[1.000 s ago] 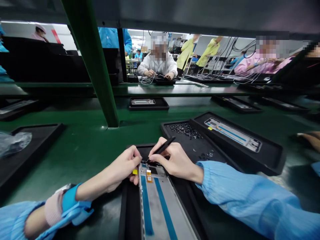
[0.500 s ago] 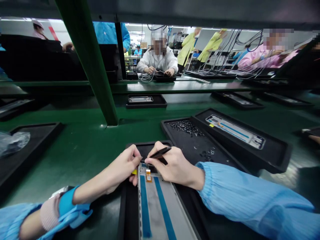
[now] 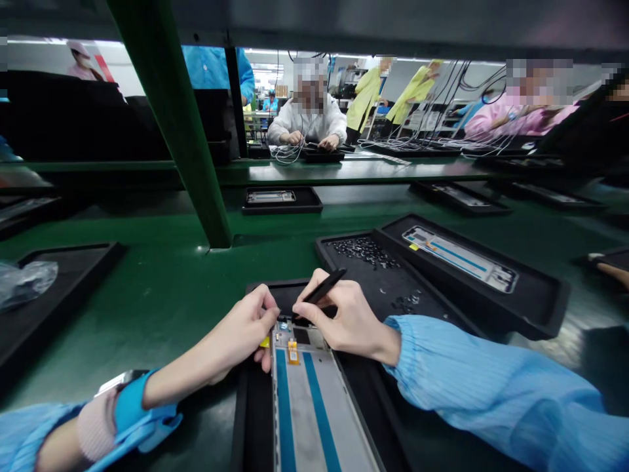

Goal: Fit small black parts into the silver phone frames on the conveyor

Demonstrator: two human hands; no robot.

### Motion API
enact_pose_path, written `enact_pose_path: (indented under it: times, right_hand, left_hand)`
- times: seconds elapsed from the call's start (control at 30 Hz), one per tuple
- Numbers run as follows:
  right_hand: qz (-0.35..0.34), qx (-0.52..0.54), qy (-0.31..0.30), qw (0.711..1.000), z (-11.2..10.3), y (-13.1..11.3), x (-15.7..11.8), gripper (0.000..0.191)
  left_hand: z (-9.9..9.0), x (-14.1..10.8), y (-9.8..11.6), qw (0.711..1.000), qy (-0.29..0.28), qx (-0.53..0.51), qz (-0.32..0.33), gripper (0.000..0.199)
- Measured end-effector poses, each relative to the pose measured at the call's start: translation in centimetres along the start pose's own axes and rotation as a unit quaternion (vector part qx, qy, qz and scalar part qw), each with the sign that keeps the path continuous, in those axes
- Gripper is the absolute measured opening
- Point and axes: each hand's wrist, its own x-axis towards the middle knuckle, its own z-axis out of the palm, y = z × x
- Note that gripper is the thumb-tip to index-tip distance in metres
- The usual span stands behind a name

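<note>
A silver phone frame (image 3: 299,393) with two blue strips and an orange flex cable (image 3: 293,353) lies in a black tray (image 3: 248,419) in front of me. My left hand (image 3: 253,321) is closed at the frame's upper left corner, thumb and forefinger pinched there and the other fingers against its side by a yellow tab (image 3: 265,342). Whether a small part is in that pinch is hidden. Held like a pen, slim black tweezers (image 3: 325,285) are in my right hand (image 3: 344,318), their tip pointing down at the frame's top end. Their exact contact cannot be made out.
Another black tray (image 3: 354,272) holds many tiny black parts, partly overlapped by a tray (image 3: 540,308) with another phone frame (image 3: 457,255). A green post (image 3: 171,131) rises ahead. At left, a tray (image 3: 93,262) holds clear plastic (image 3: 29,282). A co-worker (image 3: 309,118) sits opposite.
My right hand has shifted slightly right, and the tweezers stand steeper, uncovering more of the frame's top end. My left hand stays at the corner.
</note>
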Motion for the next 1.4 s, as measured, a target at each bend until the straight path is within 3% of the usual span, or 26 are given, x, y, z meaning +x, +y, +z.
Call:
enact_pose_path:
  times: [0.47,0.6,0.73,0.83,0.9,1.0,1.13,1.2,1.27,1.4]
  right_hand:
    - [-0.046,-0.063,-0.004,0.997,0.7,0.6,-0.2,0.015]
    - [0.045,0.042,-0.005,0.998,0.2,0.2,0.4,0.015]
    - [0.148,0.127,-0.002,0.981,-2.0,-0.7,2.1,0.026]
    - [0.182,0.006,-0.065,0.981,-4.0,-1.9,3.1,0.028]
    - [0.161,-0.108,-0.097,0.976,-5.1,-3.0,2.9,0.028]
    - [0.140,-0.188,-0.096,0.967,-5.8,-4.7,0.1,0.036]
    - [0.261,-0.239,-0.073,0.932,-5.0,-5.7,-7.2,0.038]
    - [0.333,-0.262,-0.044,0.905,-4.0,-5.5,-10.9,0.030]
    - [0.375,-0.250,-0.058,0.891,-2.9,-5.2,-13.7,0.029]
    - [0.370,-0.241,-0.087,0.893,-1.3,-5.1,-14.9,0.026]
  left_hand:
    - [0.0,0.0,0.3,1.000,0.000,0.015,-0.016,0.017]
    - [-0.2,0.1,-0.1,1.000,-0.012,0.020,0.004,0.017]
    - [-0.4,0.1,-0.6,0.998,-0.025,0.043,0.045,0.020]
    - [-0.5,-0.3,-0.9,0.991,-0.015,0.098,0.092,0.021]
    - [-0.6,-0.6,-1.0,0.977,0.012,0.167,0.135,0.020]
    - [-1.2,-0.7,-1.2,0.937,0.074,0.273,0.205,0.017]
    - [-2.6,0.2,-1.6,0.889,0.164,0.319,0.286,0.013]
    - [-3.2,0.9,-1.8,0.888,0.188,0.313,0.280,0.013]
    - [-3.5,1.4,-2.0,0.898,0.185,0.306,0.257,0.014]
    - [-3.8,2.1,-2.3,0.900,0.170,0.302,0.263,0.016]
